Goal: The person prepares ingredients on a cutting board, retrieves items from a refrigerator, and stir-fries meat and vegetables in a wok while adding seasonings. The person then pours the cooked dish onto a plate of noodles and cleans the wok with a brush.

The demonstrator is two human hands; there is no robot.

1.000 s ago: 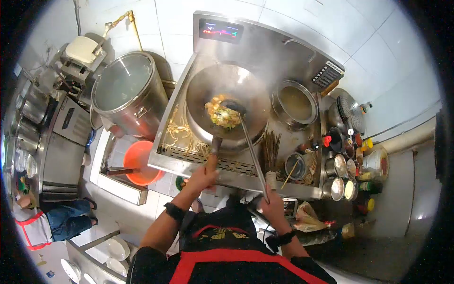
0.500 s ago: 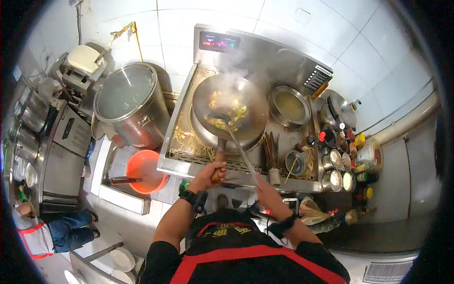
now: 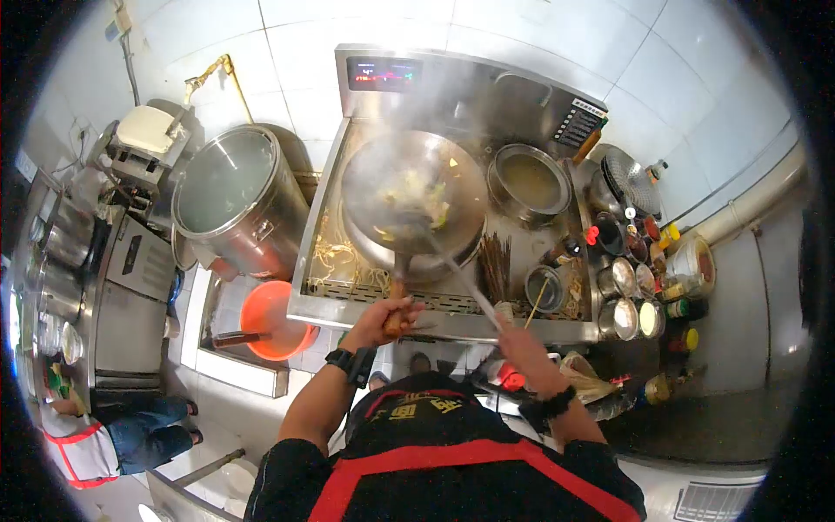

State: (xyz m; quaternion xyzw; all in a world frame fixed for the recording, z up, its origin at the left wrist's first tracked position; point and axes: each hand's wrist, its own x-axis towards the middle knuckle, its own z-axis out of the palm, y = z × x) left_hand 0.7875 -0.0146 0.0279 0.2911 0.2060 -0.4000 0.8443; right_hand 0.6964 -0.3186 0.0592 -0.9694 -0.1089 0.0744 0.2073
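Observation:
My left hand is wrapped round the wooden handle of a large wok on the stove. Steam rises from the wok and blurs the chopped food inside, where yellow and green pieces show. My right hand grips the long metal shaft of a ladle. The ladle's dark head is down in the wok, at the near side of the food.
Right of the wok stand a pot of liquid, a bundle of thin sticks and a small metal bowl. Seasoning containers crowd the far right. A tall pot and orange bucket are left; a person is lower left.
The food has shifted and spread within the wok, with one piece now high on its far wall. My right hand and the ladle shaft have moved rightward. My left hand keeps hold of the handle.

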